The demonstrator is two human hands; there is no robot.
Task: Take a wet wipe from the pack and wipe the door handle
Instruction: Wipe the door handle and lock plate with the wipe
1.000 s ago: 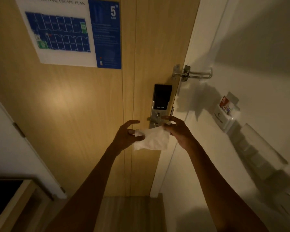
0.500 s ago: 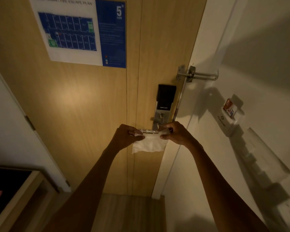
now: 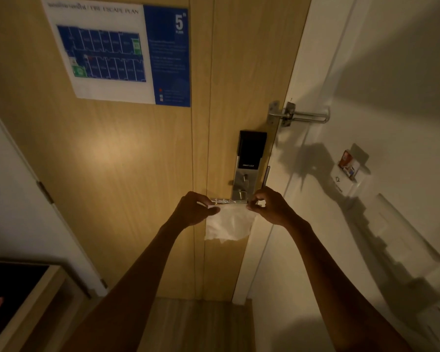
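A white wet wipe (image 3: 228, 223) hangs spread between my two hands, just under the metal lever door handle (image 3: 226, 200). My left hand (image 3: 192, 209) pinches the wipe's upper left corner at the lever's free end. My right hand (image 3: 271, 205) pinches the upper right corner near the lever's pivot on the silver smart lock plate (image 3: 245, 179). The wipe's top edge lies along the handle; whether it touches the metal I cannot tell. The wipe pack is not in view.
The wooden door (image 3: 137, 174) carries a fire escape plan poster (image 3: 117, 52). A swing bar door guard (image 3: 299, 115) sits above the lock. A key card holder (image 3: 347, 171) hangs on the white wall at right. A wooden cabinet (image 3: 28, 303) stands at lower left.
Both hands lifted the wipe from below the lock up to the lever, stretching it out along the handle. The view has shifted slightly to the left.
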